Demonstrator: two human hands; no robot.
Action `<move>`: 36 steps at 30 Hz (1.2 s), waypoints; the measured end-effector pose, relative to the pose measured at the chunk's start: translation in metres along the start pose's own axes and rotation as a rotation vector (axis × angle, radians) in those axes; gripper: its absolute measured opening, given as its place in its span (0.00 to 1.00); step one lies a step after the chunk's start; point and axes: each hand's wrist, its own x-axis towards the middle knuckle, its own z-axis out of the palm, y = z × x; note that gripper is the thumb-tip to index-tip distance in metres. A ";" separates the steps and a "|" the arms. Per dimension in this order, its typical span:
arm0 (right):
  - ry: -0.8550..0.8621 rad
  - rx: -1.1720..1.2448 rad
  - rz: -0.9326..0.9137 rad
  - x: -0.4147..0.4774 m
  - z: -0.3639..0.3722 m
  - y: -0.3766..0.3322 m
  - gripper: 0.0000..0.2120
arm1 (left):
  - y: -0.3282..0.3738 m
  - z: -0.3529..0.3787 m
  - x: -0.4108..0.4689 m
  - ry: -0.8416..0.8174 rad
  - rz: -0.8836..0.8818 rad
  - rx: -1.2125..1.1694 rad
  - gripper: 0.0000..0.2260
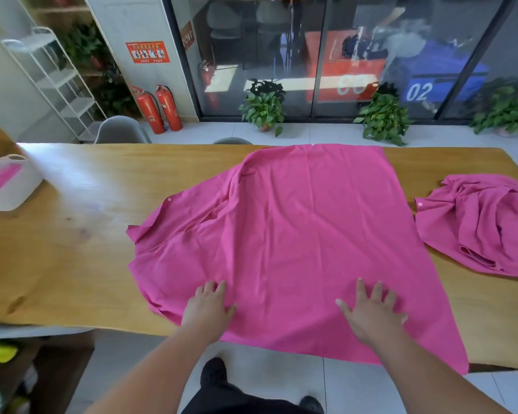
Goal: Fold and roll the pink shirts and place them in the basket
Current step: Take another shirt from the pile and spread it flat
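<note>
Both hands, left hand [207, 306] and right hand [368, 312], press flat with fingers spread on the near part of the shirt [287, 234] spread on the table [72, 249]. Its near edge overhangs; a careless tug could drag it off. The basket [11, 182], far left, seems to hold something pink.

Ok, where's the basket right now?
In the head view, the basket sits on the table at its far left, well left of the spread pink shirt, apart from it.

Wooden table [72, 234]; glass wall [341, 55]; potted plants [263, 107]
</note>
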 end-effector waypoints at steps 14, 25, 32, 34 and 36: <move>0.004 -0.013 -0.351 -0.022 0.006 -0.329 0.46 | -0.195 -0.053 0.078 0.136 0.031 -0.075 0.37; 0.019 -0.114 -0.138 -0.007 0.026 -0.340 0.54 | -0.305 -0.081 0.161 0.025 0.165 0.017 0.42; -0.006 -0.081 0.027 0.000 0.018 -0.320 0.59 | -0.350 -0.107 0.200 0.053 0.002 0.108 0.41; -0.018 -0.068 0.075 0.003 0.015 -0.312 0.61 | -0.370 -0.114 0.207 0.077 -0.073 0.119 0.41; -0.029 -0.050 0.099 0.006 0.011 -0.307 0.61 | -0.394 -0.121 0.217 0.068 -0.115 0.134 0.40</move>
